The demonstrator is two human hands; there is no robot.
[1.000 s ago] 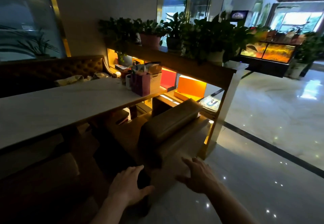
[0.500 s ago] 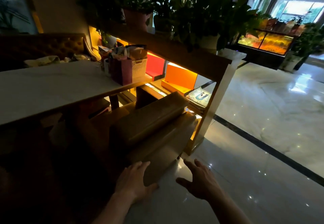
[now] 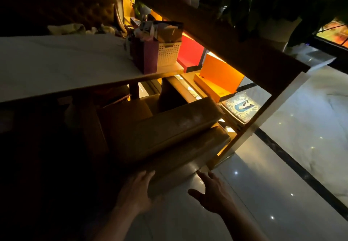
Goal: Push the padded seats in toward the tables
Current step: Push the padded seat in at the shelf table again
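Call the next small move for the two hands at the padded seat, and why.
Probably press both palms flat on the padded seat's near end and push it toward the table. The left hand has its straight fingers at the seat's near corner, while the right hand hangs open just short of it, and part of the seat sticks out past the table edge.

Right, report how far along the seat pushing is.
Done: the padded seat sits partly under the table. In hand: the left hand and right hand are at its back, fingers straight. Left: its backrest remains outside the table edge; other seats aren't in view.
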